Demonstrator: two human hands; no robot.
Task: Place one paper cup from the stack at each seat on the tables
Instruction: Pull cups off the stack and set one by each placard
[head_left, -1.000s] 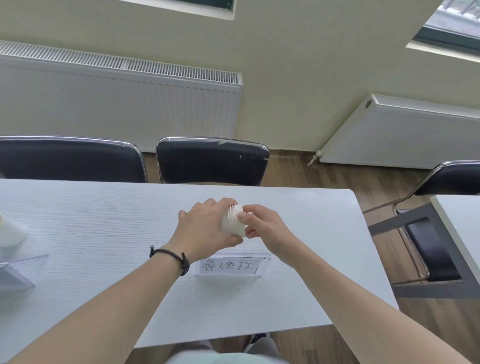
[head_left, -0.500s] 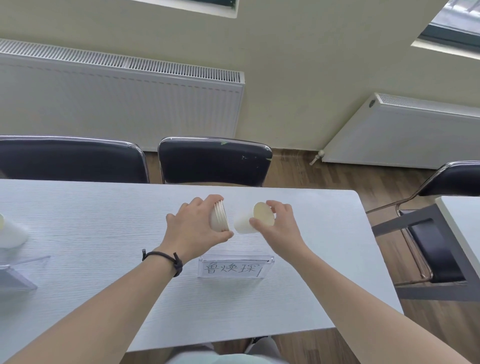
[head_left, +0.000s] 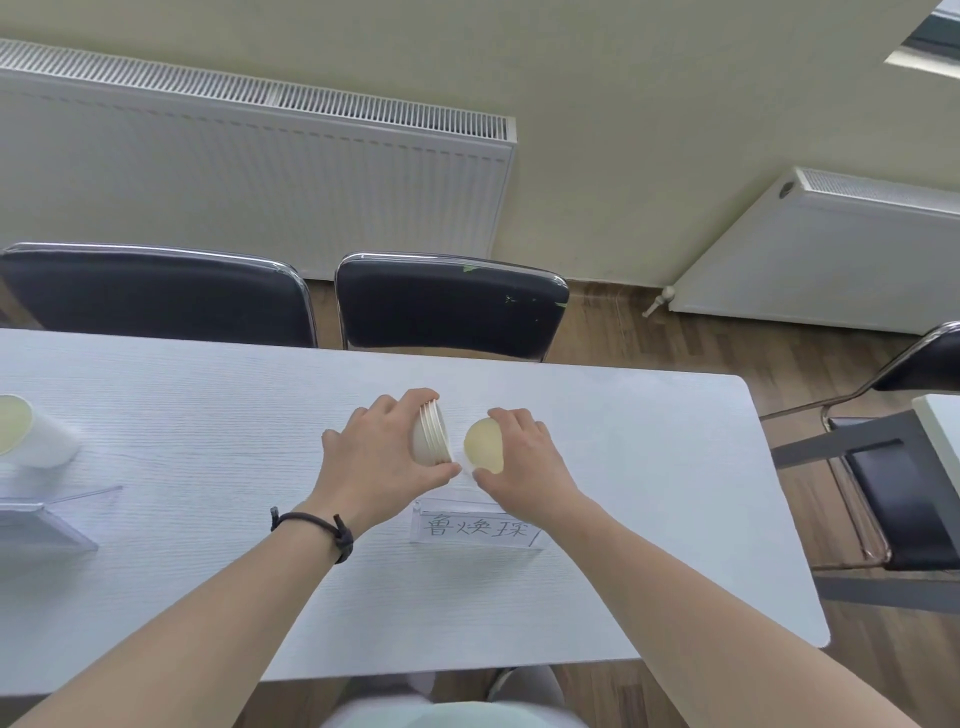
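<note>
**Two hands, a cup stack and one loose cup**

The left hand (head_left: 379, 457) has its fingers wrapped around a stack of paper cups (head_left: 431, 434), held sideways above the white counter (head_left: 208, 519). Just beside it, the right hand (head_left: 524, 462) grips a single paper cup (head_left: 484, 446) behind a name card (head_left: 475, 527). Another cup (head_left: 31, 436) stands far left.

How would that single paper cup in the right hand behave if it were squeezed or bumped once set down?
The single cup is thin paper held by the right hand at its rim, so it probably dents easily. It looks empty, so likely very light and apt to tip from a nudge. On its side, its round tapered shape would probably roll in a curve.
</note>
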